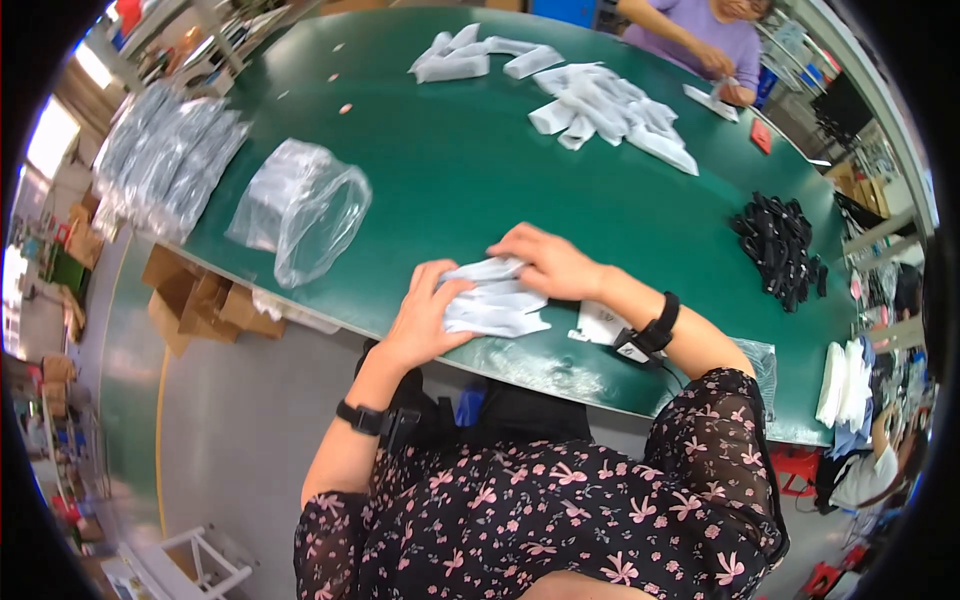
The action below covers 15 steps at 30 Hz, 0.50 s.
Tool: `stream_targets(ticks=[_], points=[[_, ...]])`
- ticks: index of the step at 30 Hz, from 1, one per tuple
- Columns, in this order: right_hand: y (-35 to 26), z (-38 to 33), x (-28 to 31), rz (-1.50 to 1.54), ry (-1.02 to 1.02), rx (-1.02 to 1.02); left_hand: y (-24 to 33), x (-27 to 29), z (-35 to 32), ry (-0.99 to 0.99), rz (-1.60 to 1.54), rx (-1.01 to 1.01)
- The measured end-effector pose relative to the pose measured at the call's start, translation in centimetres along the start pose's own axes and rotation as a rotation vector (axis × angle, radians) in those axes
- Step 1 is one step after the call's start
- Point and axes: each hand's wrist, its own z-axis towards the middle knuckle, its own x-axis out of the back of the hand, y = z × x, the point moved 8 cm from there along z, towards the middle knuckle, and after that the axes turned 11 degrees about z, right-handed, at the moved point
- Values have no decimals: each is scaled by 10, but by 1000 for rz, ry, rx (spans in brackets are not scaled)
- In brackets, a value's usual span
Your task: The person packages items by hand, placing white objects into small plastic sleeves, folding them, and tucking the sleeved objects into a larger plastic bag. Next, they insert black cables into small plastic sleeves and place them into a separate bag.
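At the near edge of the green table [440,180], a small stack of whitish, thin plastic-wrapped packets [495,308] lies between my hands. My left hand [425,315] grips the stack's left side, its thumb over the top packets. From the right, my right hand [555,265] closes on the far corner of the stack, fingertips curled over it. What is inside the packets is too hazy to make out. By my right wrist lies a white printed slip [600,322], partly covered by the forearm.
A clear plastic bag [325,225] holding packets lies to the left, beside a pile of clear-bagged grey goods [170,155]. Loose white packets [605,105] are heaped farther off. Black pieces [780,245] are piled at right. A co-worker [690,40] handles a packet across the table.
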Motion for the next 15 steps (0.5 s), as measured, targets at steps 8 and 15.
stream_targets(ticks=[8, 15], points=[[12, 21, 7, 42, -272, 20, 16, -8, 5, 24, -8, -73], [135, 40, 151, -797, 542, -274, 22, -10, 10, -10, 18, -79]])
